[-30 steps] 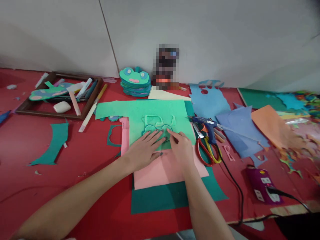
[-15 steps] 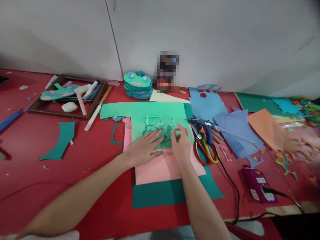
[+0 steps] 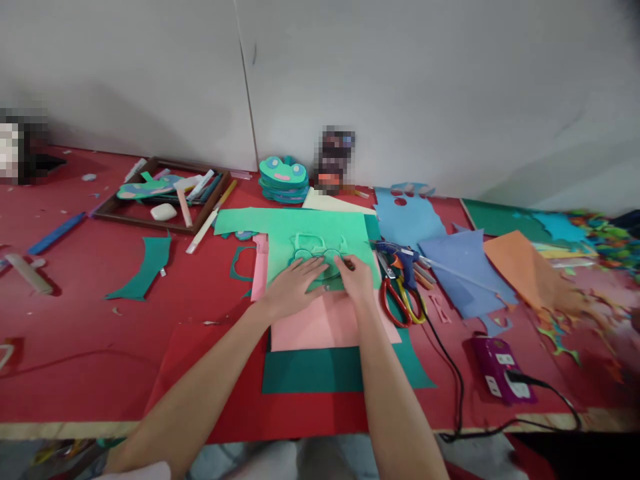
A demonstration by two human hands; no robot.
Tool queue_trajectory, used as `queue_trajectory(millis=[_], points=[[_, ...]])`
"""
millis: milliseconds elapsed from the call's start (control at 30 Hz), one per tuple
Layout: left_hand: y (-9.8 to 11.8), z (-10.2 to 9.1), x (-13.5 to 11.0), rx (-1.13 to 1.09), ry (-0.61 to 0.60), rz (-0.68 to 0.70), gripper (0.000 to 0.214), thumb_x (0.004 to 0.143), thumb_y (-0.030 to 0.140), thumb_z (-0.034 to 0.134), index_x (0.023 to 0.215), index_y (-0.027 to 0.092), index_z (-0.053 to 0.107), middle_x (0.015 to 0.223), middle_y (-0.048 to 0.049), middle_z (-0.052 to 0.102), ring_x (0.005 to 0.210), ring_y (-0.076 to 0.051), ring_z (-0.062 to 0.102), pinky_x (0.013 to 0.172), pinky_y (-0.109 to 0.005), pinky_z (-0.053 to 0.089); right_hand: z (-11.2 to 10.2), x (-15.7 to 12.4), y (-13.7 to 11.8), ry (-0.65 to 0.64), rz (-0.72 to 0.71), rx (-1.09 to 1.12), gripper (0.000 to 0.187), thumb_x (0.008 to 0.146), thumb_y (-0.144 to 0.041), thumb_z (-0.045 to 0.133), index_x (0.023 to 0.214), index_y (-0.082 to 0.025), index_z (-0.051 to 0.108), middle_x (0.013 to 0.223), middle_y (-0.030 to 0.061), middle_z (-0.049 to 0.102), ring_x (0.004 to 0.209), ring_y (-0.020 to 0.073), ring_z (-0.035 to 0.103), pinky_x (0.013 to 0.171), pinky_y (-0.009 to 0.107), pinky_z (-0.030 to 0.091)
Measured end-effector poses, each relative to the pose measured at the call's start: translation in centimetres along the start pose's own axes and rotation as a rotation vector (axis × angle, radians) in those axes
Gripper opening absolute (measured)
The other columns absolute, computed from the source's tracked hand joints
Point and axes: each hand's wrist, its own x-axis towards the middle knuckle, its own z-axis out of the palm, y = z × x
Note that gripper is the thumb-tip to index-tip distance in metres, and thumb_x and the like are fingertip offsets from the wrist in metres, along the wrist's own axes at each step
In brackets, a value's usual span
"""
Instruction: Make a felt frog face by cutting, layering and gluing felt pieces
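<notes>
A light green foam sheet (image 3: pixel 320 223) lies over a pink sheet (image 3: pixel 320 327), with a dark green sheet (image 3: pixel 313 373) below. On the green sheet is a frog-head-shaped green cut-out (image 3: pixel 331 256), partly hidden by my hands. My left hand (image 3: pixel 296 287) rests flat across its left and lower part, fingers stretched out. At the cut-out's right edge, my right hand (image 3: pixel 356 277) has its thumb and fingers curled together in a pinch; what is between them is hidden. Above the cut-out are leftover outlines (image 3: pixel 309 240) in the sheet.
Just right lie scissors (image 3: pixel 395 308) with red and yellow handles and a blue glue gun (image 3: pixel 406 260), its cord running to a purple power box (image 3: pixel 503 370). A stack of frog heads (image 3: pixel 283 179) and a wooden tray (image 3: pixel 150 223) of pens stand at the back. Foam scraps (image 3: pixel 565 313) lie right.
My right hand's fingers have closed from spread to a pinch at the cut-out's edge. The left hand stays flat on it. The view has shifted slightly.
</notes>
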Motion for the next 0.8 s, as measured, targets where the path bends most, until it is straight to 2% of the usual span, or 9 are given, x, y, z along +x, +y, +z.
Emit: queue_trajectory(millis=[133, 267, 400, 467, 533, 567, 633, 700, 800], points=[[-0.2, 1.3, -0.3, -0.075, 0.278, -0.018, 0.046, 0.095, 0.036, 0.041, 0.139, 0.023, 0.040, 0.148, -0.0062, 0.041, 0.139, -0.018, 0.031, 0.116, -0.042, 0.025, 0.7, -0.8, -0.7, 0.061, 0.025, -0.058, 0.035, 0.082, -0.049, 0.046, 0.080, -0.020, 0.064, 0.073, 0.0044, 0.065, 0.064, 0.0175, 0.054, 0.063, 0.028, 0.040], [-0.6, 1.0, -0.3, -0.294, 0.577, -0.153, 0.045, 0.092, 0.040, 0.047, 0.134, 0.024, 0.041, 0.143, -0.0079, 0.045, 0.138, -0.019, 0.034, 0.113, -0.041, 0.031, 0.6, -1.2, -1.1, 0.126, -0.052, 0.136, 0.037, 0.084, -0.053, 0.044, 0.081, -0.019, 0.057, 0.065, -0.0007, 0.055, 0.060, 0.0141, 0.048, 0.061, 0.026, 0.041], [-1.0, 0.2, 0.0, -0.565, 0.744, -0.269, 0.061, 0.088, 0.050, 0.051, 0.140, 0.025, 0.031, 0.147, -0.0114, 0.037, 0.135, -0.022, 0.038, 0.105, -0.038, 0.042, 0.4, -1.2, -1.6, 0.139, 0.034, 0.386, 0.037, 0.082, -0.057, 0.049, 0.080, -0.020, 0.051, 0.057, -0.0067, 0.042, 0.046, 0.0099, 0.040, 0.046, 0.023, 0.036], [-1.2, -0.1, 0.1, -0.695, 0.732, -0.323, 0.060, 0.087, 0.053, 0.050, 0.137, 0.024, 0.035, 0.138, -0.0114, 0.048, 0.124, -0.023, 0.051, 0.093, -0.035, 0.051, 0.4, -1.4, -2.0, 0.131, 0.048, 0.479, 0.036, 0.080, -0.056, 0.052, 0.080, -0.021, 0.049, 0.055, -0.0081, 0.038, 0.042, 0.0084, 0.038, 0.041, 0.022, 0.034], [-1.4, -0.2, 0.1, -0.776, 0.637, -0.410, 0.050, 0.086, 0.054, 0.050, 0.123, 0.021, 0.052, 0.112, -0.0087, 0.065, 0.102, -0.023, 0.064, 0.079, -0.035, 0.056, 0.5, -1.7, -2.6, 0.130, 0.047, 0.535, 0.035, 0.078, -0.055, 0.056, 0.079, -0.021, 0.049, 0.055, -0.0082, 0.039, 0.041, 0.0080, 0.039, 0.040, 0.021, 0.033], [-1.4, -0.2, 0.1, -0.813, 0.593, -0.457, 0.045, 0.085, 0.054, 0.051, 0.112, 0.019, 0.059, 0.098, -0.0067, 0.068, 0.092, -0.023, 0.067, 0.073, -0.034, 0.057, 0.6, -1.8, -2.8, 0.122, 0.058, 0.565, 0.035, 0.077, -0.055, 0.058, 0.079, -0.021, 0.050, 0.055, -0.0082, 0.039, 0.041, 0.0079, 0.040, 0.039, 0.021, 0.034], [-1.3, -0.2, 0.2, -0.895, 0.531, -0.523, 0.039, 0.084, 0.054, 0.052, 0.092, 0.018, 0.064, 0.079, -0.0038, 0.068, 0.075, -0.021, 0.067, 0.065, -0.034, 0.057, 0.8, -2.1, -3.2, 0.083, 0.103, 0.658, 0.035, 0.075, -0.055, 0.060, 0.078, -0.021, 0.051, 0.054, -0.0081, 0.039, 0.039, 0.0080, 0.040, 0.038, 0.022, 0.035], [-1.1, -0.1, 0.3, -0.970, 0.495, -0.544, 0.037, 0.084, 0.052, 0.052, 0.079, 0.018, 0.063, 0.069, -0.0029, 0.066, 0.066, -0.019, 0.066, 0.062, -0.033, 0.058, 1.1, -2.5, -3.4, 0.020, 0.182, 0.749, 0.037, 0.075, -0.058, 0.058, 0.078, -0.021, 0.053, 0.053, -0.0076, 0.041, 0.038, 0.0083, 0.040, 0.038, 0.023, 0.037], [-0.7, 0.1, 0.5, -1.031, 0.483, -0.536, 0.038, 0.082, 0.053, 0.054, 0.067, 0.018, 0.060, 0.058, -0.0027, 0.063, 0.057, -0.018, 0.063, 0.059, -0.033, 0.057, 1.7, -3.0, -3.4, -0.061, 0.319, 0.776, 0.043, 0.073, -0.061, 0.060, 0.088, -0.021, 0.059, 0.064, -0.0012, 0.058, 0.048, 0.0121, 0.054, 0.043, 0.025, 0.045]])
